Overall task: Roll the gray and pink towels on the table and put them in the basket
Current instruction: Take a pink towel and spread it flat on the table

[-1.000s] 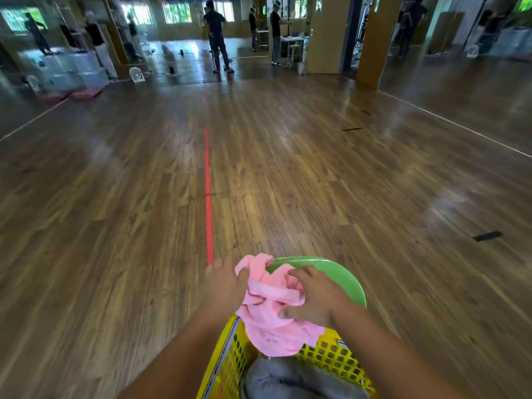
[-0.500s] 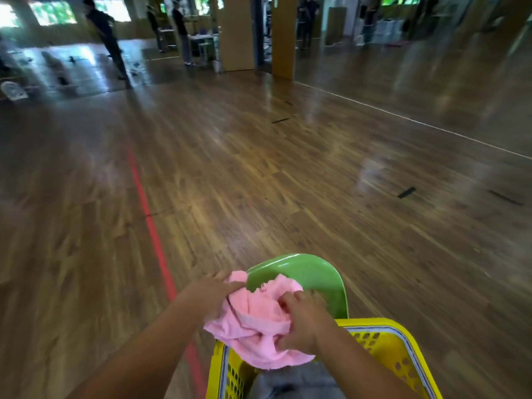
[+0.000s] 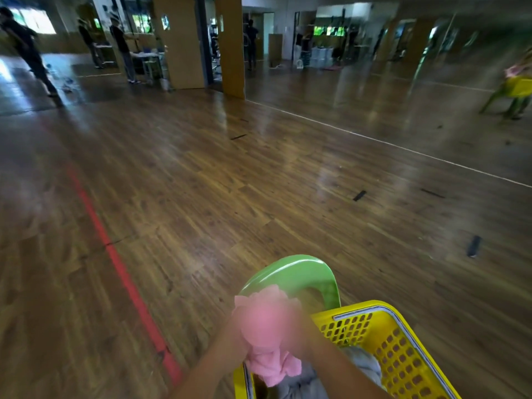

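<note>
A left hand (image 3: 234, 331) and right hand (image 3: 303, 331) clutch a bunched pink cloth towel (image 3: 267, 321) over a yellow perforated plastic basket (image 3: 371, 306), probably tightening its roll; blur hides finger detail. A gray cloth towel (image 3: 299, 387) lies inside.

Green chair (image 3: 290, 270) on wooden floor (image 3: 230, 197) — red line (image 3: 110, 254) left, people (image 3: 122, 44) far back.

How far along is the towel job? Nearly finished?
Nearly. The gray towel already lies in the yellow basket. The pink towel is in hand, bunched between the left hand and right hand over the basket's near corner, blurred. Left: setting it inside.
</note>
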`<action>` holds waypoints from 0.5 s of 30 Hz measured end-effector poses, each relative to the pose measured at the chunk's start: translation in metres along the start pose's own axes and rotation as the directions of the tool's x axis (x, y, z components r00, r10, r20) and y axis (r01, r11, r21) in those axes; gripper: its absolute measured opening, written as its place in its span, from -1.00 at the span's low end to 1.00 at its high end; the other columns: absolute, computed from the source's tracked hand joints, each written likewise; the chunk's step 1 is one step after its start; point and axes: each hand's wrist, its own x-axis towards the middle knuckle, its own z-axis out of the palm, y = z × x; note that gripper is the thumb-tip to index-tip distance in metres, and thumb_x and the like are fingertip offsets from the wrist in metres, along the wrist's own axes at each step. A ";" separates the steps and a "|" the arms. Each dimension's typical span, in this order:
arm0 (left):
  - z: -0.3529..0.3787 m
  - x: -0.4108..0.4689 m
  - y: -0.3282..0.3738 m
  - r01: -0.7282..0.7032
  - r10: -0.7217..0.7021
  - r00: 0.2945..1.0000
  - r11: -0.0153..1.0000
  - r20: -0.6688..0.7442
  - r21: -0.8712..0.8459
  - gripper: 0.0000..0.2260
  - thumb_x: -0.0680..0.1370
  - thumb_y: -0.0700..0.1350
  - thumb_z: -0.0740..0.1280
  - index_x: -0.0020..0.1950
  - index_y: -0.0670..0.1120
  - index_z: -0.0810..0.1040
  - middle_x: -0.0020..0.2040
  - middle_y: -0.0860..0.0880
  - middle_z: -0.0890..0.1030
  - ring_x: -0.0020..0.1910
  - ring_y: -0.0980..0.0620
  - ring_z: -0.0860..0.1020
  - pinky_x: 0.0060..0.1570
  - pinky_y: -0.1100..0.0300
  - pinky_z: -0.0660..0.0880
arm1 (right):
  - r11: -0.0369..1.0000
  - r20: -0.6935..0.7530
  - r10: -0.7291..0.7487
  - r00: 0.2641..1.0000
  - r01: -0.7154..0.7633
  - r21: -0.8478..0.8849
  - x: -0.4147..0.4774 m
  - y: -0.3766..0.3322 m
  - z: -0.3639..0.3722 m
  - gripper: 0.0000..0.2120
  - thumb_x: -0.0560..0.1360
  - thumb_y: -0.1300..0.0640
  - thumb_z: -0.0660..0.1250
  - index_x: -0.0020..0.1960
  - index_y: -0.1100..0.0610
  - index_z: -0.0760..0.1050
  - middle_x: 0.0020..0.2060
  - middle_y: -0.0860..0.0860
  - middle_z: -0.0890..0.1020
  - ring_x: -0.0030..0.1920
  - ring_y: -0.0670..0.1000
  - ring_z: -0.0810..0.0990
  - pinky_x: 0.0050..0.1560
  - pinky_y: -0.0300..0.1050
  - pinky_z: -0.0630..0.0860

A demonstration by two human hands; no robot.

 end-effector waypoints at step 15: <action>0.113 -0.032 0.250 -0.543 0.558 0.782 0.829 0.278 -0.134 -0.67 0.45 -0.25 0.31 0.06 0.15 0.60 0.02 0.00 0.66 -0.05 0.08 0.60 -0.16 0.28 0.51 | 0.986 -0.563 0.122 0.818 -0.038 0.160 -0.180 0.045 -0.205 -0.64 0.54 0.10 0.37 0.30 -0.14 0.49 0.09 -0.21 0.62 0.05 -0.18 0.57 0.06 -0.38 0.46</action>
